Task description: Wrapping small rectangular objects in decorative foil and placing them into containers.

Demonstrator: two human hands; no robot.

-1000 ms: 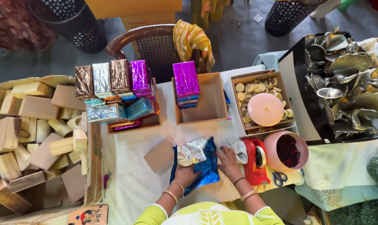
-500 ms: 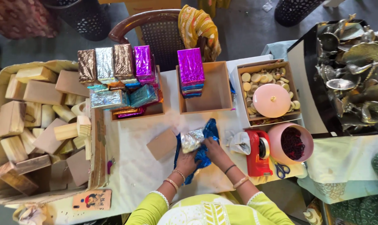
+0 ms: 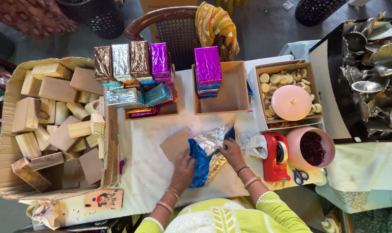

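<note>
2 hands: both work on 1 sheet of shiny wrapping foil [image 3: 204, 157], blue on one face and silver on the other, lying on the white table cover [image 3: 148, 142] in front of the person.
Left hand [image 3: 183, 170]: flat, palm down, fingers spread on the blue edge; it pins the sheet and grips nothing.
Right hand [image 3: 231, 151]: fingers curled on the silver fold, pinching or pressing it; which, I cannot tell.
Block: 1 flat wooden block [image 3: 175, 145] touches the foil's left edge.
Doing it well: judging from this, keep the left palm firm so the sheet cannot slide, pull the fold taut, crease sharply.
Nearby: red tape dispenser [image 3: 274, 156] just right; wrapped blocks [image 3: 131, 60] stand behind.
</note>
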